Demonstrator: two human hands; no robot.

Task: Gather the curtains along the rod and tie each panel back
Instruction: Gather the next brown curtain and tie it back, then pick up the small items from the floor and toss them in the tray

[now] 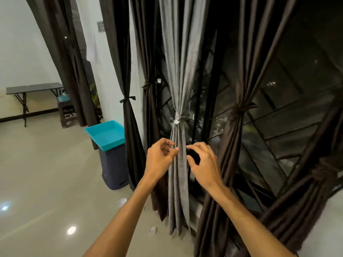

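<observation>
1. Window grille: dark; most of it is covered by the curtains.
2. Brown panels: several are seen, each cinched with its own dark tie. The grey panel is flanked closely by them on both sides.
3. Grey panel: hung at centre before the window and gathered narrow by a grey tie knotted at mid-height.
4. Dark bin: stood on the floor beside the left brown panel and topped by a blue tray.
5. Table: set against the far wall, well apart.
6. Left hand: fingers curled, tips laid at the grey panel's left edge below the tie. Whether a fold is pinched cannot be told.
7. Right hand: thumb and fingers spread in a loose curve at the right edge, with nothing clasped.
8. White cup: on the floor.
</observation>
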